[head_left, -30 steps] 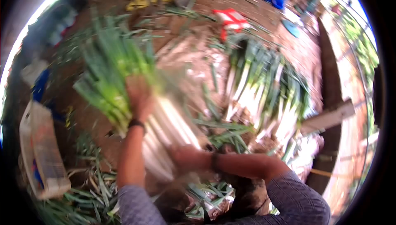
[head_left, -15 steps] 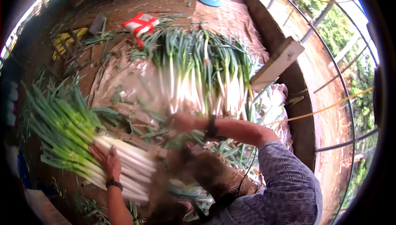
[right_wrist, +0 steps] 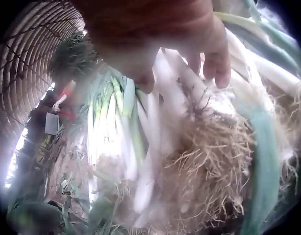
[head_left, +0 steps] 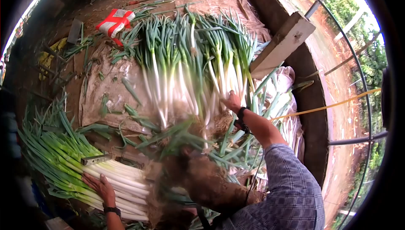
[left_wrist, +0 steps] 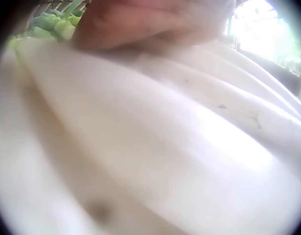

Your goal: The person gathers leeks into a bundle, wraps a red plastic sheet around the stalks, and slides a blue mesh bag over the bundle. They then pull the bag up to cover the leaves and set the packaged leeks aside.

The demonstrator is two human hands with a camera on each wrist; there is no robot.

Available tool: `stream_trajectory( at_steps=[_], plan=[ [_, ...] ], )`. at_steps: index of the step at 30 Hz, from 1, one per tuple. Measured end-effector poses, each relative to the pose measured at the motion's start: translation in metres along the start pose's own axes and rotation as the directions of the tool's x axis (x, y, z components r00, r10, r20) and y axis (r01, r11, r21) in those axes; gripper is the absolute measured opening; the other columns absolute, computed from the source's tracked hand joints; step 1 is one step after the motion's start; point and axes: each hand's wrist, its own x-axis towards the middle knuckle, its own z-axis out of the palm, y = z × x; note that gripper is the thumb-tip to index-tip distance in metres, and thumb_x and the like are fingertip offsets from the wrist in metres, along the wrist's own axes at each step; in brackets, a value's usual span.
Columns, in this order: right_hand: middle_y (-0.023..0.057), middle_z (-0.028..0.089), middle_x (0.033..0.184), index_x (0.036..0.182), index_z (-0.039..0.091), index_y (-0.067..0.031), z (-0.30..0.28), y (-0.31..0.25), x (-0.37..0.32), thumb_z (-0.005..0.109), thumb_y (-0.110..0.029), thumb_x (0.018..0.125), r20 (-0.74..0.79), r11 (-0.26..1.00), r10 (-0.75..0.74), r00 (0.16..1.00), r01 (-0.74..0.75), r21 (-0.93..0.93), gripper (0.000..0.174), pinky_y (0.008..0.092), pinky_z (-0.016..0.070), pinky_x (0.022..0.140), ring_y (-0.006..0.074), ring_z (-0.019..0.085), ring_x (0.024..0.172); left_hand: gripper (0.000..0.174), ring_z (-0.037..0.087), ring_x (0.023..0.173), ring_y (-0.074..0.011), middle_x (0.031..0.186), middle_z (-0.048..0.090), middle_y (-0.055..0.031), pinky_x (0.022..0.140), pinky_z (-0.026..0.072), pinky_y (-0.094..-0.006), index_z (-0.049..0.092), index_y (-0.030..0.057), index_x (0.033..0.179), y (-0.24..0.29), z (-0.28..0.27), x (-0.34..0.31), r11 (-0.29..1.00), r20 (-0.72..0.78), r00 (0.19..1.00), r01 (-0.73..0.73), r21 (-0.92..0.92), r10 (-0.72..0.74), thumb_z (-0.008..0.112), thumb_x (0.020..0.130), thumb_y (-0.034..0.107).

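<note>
My left hand (head_left: 101,188) rests with fairly straight fingers on a bunch of trimmed leeks (head_left: 126,183) at lower left. In the left wrist view, white leek shafts (left_wrist: 155,132) fill most of the picture beneath the hand (left_wrist: 145,22). My right hand (head_left: 231,101) is at the white lower ends of untrimmed leeks (head_left: 175,82) in the row ahead. In the right wrist view, its thumb and bent fingers (right_wrist: 220,71) come down on either side of white shafts, just above a clump of tangled roots (right_wrist: 209,156).
A short metal-looking bar (head_left: 96,159) stands against the left bunch. A red-and-white packet (head_left: 116,22) lies beyond on the ground. Loose green leaves (head_left: 177,139) litter the near ground. A wooden post (head_left: 282,46) and low wall (head_left: 310,103) border the right side.
Both hands were at the bunch one second ago. The bunch has come down to lower left, where my left hand stays. My right hand has moved off it, rightward to the leek row.
</note>
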Motion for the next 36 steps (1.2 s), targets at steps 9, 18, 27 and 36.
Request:
stream_trajectory(
  at_steps=[9, 18, 27, 36],
  plan=[
    [0.0294, 0.066, 0.098, 0.114, 0.044, 0.0101, -0.014, -0.041, -0.003, 0.072, -0.030, 0.072, 0.193, 0.984, 0.143, 0.971, -0.161, 0.082, 0.065, 0.0462, 0.0533, 0.085, 0.0427, 0.066, 0.095, 0.076, 0.005, 0.150, -0.0432, 0.160, 0.007, -0.0314, 0.120, 0.0129, -0.0497, 0.010, -0.0051, 0.155, 0.004, -0.005, 0.000, 1.000, 0.028, 0.999, 0.018, -0.004, -0.018, 0.047, 0.102, 0.034],
    [0.0174, 0.068, 0.086, 0.094, 0.067, -0.0070, 0.043, -0.056, 0.020, 0.061, -0.009, 0.089, 0.001, 0.881, -0.434, 0.901, 0.425, 0.207, 0.008, 0.0417, 0.0545, 0.070, 0.0347, 0.066, 0.076, 0.076, 0.004, 0.151, -0.0429, 0.161, 0.006, -0.0299, 0.120, 0.0110, -0.0507, 0.009, -0.0043, 0.156, 0.006, -0.001, -0.001, 0.999, 0.020, 1.000, 0.025, -0.046, -0.024, 0.047, 0.101, 0.031],
    [0.0257, 0.055, 0.121, 0.122, 0.049, 0.0010, 0.134, -0.119, -0.003, 0.059, -0.010, 0.078, 0.216, 0.988, -0.075, 0.973, 0.102, -0.113, 0.046, 0.0501, 0.0485, 0.094, 0.0460, 0.056, 0.113, 0.079, 0.004, 0.150, -0.0445, 0.161, 0.005, -0.0304, 0.120, 0.0102, -0.0516, 0.008, -0.0054, 0.155, 0.007, -0.003, -0.001, 0.993, 0.019, 0.999, 0.038, -0.115, -0.036, 0.046, 0.098, 0.033],
    [0.0308, 0.060, 0.108, 0.109, 0.048, 0.0034, 0.174, -0.147, 0.027, 0.064, -0.013, 0.072, 0.095, 0.984, -0.166, 0.982, 0.159, 0.078, 0.043, 0.0519, 0.0497, 0.088, 0.0478, 0.059, 0.102, 0.087, 0.006, 0.150, -0.0457, 0.160, 0.005, -0.0326, 0.119, 0.0107, -0.0529, 0.008, -0.0053, 0.156, 0.004, -0.001, 0.000, 0.989, 0.027, 0.999, 0.038, -0.143, -0.035, 0.043, 0.099, 0.051]
  ],
)
